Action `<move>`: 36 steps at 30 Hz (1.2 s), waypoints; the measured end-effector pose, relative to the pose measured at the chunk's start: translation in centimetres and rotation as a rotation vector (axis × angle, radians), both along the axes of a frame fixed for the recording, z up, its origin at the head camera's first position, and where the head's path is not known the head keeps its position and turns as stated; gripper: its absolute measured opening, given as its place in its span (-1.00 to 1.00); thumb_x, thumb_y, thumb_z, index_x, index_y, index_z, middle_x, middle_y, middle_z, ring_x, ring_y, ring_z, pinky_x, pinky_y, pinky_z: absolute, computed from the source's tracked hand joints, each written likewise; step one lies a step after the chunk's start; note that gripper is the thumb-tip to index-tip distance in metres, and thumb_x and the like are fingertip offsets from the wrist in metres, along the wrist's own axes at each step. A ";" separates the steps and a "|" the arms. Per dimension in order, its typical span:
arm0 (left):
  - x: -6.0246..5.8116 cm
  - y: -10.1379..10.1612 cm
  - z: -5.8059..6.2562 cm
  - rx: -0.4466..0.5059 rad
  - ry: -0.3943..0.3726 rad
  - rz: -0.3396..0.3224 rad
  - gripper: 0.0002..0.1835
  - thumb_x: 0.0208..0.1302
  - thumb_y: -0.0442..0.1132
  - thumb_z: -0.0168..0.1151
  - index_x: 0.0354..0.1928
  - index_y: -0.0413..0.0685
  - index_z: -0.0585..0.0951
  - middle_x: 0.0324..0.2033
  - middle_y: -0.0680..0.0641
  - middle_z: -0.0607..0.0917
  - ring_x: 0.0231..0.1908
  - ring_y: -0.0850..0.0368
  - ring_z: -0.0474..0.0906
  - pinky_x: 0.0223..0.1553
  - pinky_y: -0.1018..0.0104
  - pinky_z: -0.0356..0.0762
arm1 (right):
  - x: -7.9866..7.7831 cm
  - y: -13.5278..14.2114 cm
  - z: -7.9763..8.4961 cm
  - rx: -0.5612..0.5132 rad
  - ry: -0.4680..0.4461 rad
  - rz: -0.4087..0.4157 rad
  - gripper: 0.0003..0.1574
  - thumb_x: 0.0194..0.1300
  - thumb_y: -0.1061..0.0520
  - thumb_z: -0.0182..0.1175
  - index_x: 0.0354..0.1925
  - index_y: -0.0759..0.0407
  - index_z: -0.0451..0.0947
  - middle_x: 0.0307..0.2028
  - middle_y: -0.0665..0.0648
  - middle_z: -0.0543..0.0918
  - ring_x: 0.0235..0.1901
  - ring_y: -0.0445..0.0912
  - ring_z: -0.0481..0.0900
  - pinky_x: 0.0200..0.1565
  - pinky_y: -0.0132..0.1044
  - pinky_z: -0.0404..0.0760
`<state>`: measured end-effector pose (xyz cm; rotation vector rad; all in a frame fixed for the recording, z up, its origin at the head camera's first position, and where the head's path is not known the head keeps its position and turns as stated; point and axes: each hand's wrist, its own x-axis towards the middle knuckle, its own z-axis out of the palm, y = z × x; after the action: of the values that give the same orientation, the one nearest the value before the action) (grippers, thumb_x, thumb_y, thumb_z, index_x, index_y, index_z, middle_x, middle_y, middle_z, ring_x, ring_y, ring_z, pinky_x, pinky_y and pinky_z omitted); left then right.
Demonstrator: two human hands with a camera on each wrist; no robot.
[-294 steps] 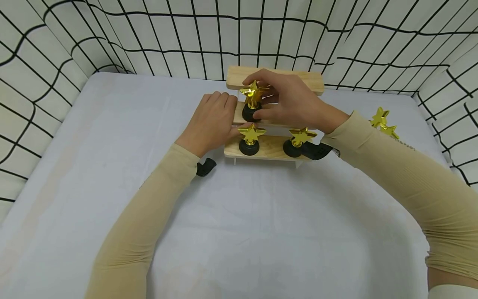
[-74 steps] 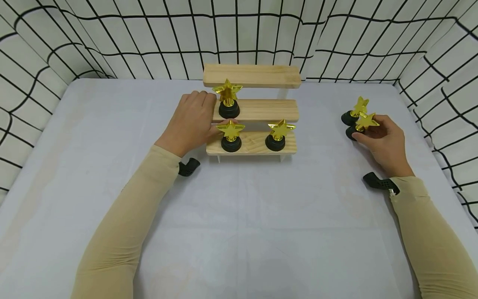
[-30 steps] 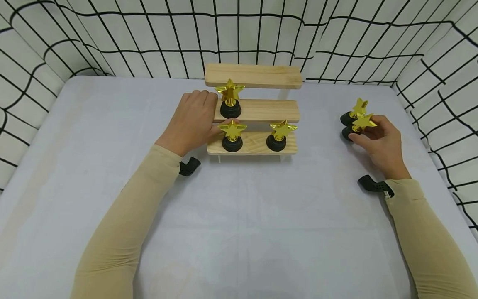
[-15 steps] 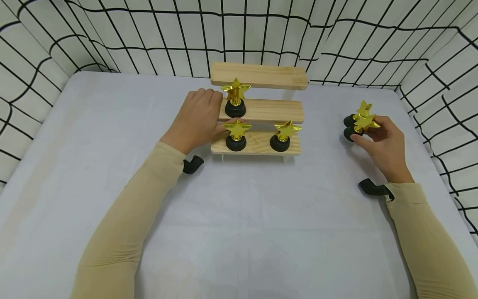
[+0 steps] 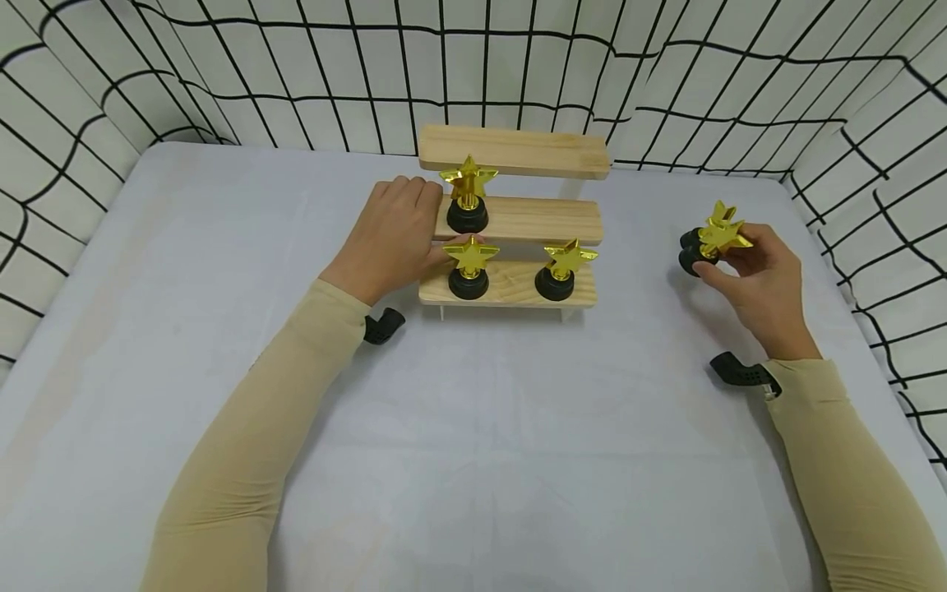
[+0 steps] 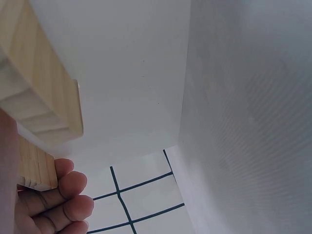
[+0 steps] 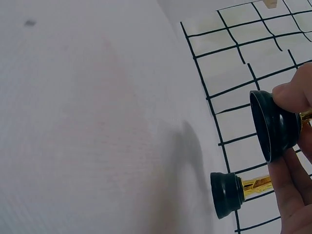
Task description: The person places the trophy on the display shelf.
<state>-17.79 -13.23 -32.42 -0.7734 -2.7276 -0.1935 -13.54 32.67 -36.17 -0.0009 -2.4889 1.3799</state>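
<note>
My left hand [image 5: 392, 238] grips the left end of the middle board of a three-tier wooden display stand [image 5: 540, 219]. In the left wrist view its fingers [image 6: 73, 185] curl round the board's end. At the right, my right hand [image 5: 765, 284] pinches a gold star trophy [image 5: 716, 240] by its black base, held up off the table in the right wrist view. Just behind it stands another star trophy [image 7: 226, 195], partly hidden in the head view. One trophy [image 5: 467, 215] stands at the left of the middle board. Two more, a left trophy [image 5: 468, 284] and a right trophy [image 5: 555, 284], stand on the lowest board.
The stand's top board [image 5: 514, 152] bears nothing and sits near the back. A black wire grid [image 5: 484, 66] encloses the white-covered table [image 5: 488, 427] at the back and both sides. A black wrist-camera mount [image 5: 740, 370] juts from each sleeve.
Earlier my right hand was at the middle board with a trophy, which now stands there; it moved right to another trophy and has lifted that slightly. My left hand keeps its grip.
</note>
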 end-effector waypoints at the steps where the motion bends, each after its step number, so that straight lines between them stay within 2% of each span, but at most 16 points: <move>1: 0.0 0.0 0.0 0.001 0.002 0.000 -0.29 0.36 0.25 0.29 0.05 -0.35 0.49 -0.18 -0.24 0.63 -0.17 -0.17 0.48 0.00 -0.02 0.45 | 0.0 -0.1 0.1 0.001 0.006 0.004 -0.30 0.13 0.41 0.47 0.20 0.07 0.52 0.07 -0.28 0.56 0.02 -0.35 0.59 0.11 -0.72 0.51; 13: -0.3 0.0 -0.3 0.001 0.032 -0.019 -0.30 0.42 0.28 0.20 0.02 -0.34 0.49 -0.24 -0.23 0.61 -0.22 -0.17 0.47 -0.04 -0.02 0.46 | -0.3 -1.3 1.3 -0.021 0.016 0.045 -0.29 0.12 0.43 0.46 0.20 0.08 0.52 0.07 -0.24 0.57 0.04 -0.32 0.60 0.12 -0.71 0.51; 23: -0.2 0.0 0.0 -0.030 -0.016 0.001 -0.33 0.29 0.12 0.41 0.11 -0.34 0.48 -0.17 -0.23 0.62 -0.16 -0.17 0.49 0.01 -0.02 0.47 | -0.4 -3.1 2.5 -0.020 0.073 0.109 -0.32 0.09 0.49 0.44 0.14 0.13 0.53 0.06 -0.20 0.58 0.04 -0.29 0.63 0.15 -0.66 0.53; 30: -0.1 -0.1 0.0 -0.015 -0.004 -0.002 -0.32 0.33 0.19 0.36 0.08 -0.33 0.48 -0.19 -0.23 0.62 -0.18 -0.17 0.47 0.00 -0.01 0.46 | -0.4 -4.4 3.5 -0.003 0.096 0.146 -0.32 0.06 0.49 0.45 0.12 0.10 0.56 0.04 -0.21 0.59 0.01 -0.28 0.64 0.15 -0.65 0.54; 36: -0.1 -0.1 0.1 -0.029 -0.017 0.008 -0.35 0.26 0.07 0.43 0.11 -0.33 0.48 -0.16 -0.22 0.62 -0.15 -0.16 0.48 0.03 -0.01 0.46 | -0.4 -5.6 4.2 0.022 0.098 0.143 -0.33 0.06 0.46 0.47 0.12 0.09 0.57 0.01 -0.22 0.60 -0.01 -0.28 0.64 0.15 -0.64 0.54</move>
<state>-17.85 -13.31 -32.35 -0.7723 -2.7548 -0.1606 -13.94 27.02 -31.99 0.2488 -2.4637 1.3714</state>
